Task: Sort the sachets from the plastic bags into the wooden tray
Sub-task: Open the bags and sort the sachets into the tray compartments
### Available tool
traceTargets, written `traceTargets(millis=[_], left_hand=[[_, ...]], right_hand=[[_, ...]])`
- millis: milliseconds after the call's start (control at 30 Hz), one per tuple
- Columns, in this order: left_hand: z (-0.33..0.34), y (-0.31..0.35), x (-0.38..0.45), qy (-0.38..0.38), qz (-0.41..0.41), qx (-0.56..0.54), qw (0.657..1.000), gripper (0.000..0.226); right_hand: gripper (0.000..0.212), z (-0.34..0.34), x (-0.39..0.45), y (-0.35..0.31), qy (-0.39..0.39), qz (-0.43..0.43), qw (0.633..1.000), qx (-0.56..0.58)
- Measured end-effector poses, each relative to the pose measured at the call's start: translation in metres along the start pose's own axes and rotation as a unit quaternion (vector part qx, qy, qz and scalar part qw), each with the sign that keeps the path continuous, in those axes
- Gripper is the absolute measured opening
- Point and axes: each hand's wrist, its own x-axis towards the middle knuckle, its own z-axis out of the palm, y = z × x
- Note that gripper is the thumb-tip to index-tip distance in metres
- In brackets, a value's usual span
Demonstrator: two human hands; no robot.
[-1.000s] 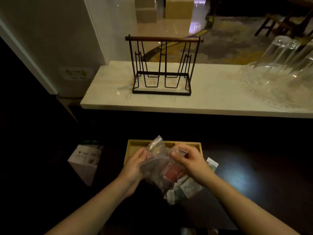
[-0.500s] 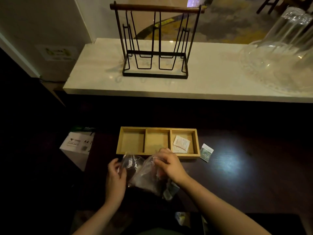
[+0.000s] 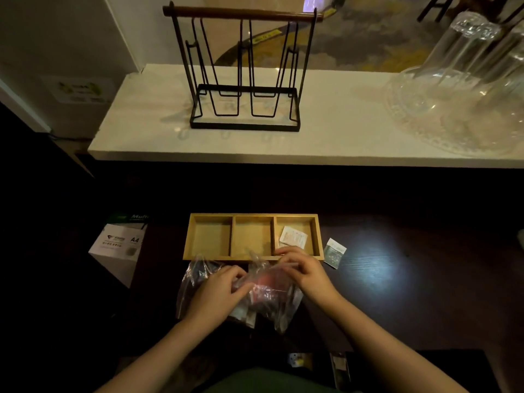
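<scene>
A wooden tray [image 3: 188,239] with three compartments lies on the dark table. A white sachet [image 3: 293,236] rests in its right compartment; the other two hold nothing. Just in front of the tray, my left hand [image 3: 218,290] and my right hand [image 3: 303,272] both pinch a clear plastic bag [image 3: 272,296] with a red sachet visible inside. A second clear plastic bag [image 3: 191,279] lies under my left hand. A small green-and-white sachet [image 3: 334,252] sits on the table right of the tray.
A white A4 paper box [image 3: 116,248] stands left of the tray. On the pale counter [image 3: 340,131] behind are a black wire rack [image 3: 243,72] and clear glassware [image 3: 465,89] at the right. Small packets [image 3: 338,367] lie near the table's front edge.
The view dropped from the lifted bags to the tray. The bags came down onto the table in front of the tray, and both hands closed together on the bag with the red sachet.
</scene>
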Motion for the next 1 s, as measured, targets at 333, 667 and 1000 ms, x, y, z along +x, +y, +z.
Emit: traceTargets(millis=[333, 667, 1000], left_hand=[[0.001, -0.008, 0.010, -0.024, -0.131, -0.135, 0.982, 0.011], [-0.001, 0.016, 0.032, -0.165, -0.220, -0.224, 0.935, 0.036], [-0.004, 0.022, 0.002, -0.175, -0.282, -0.609, 0.721, 0.017]], right_hand=[[0.018, -0.041, -0.034, 0.061, 0.037, -0.051, 0.893, -0.445], [0.039, -0.032, -0.025, 0.021, 0.172, -0.011, 0.909, -0.380], [0.009, 0.035, -0.016, -0.043, 0.003, 0.094, 0.995, -0.045]])
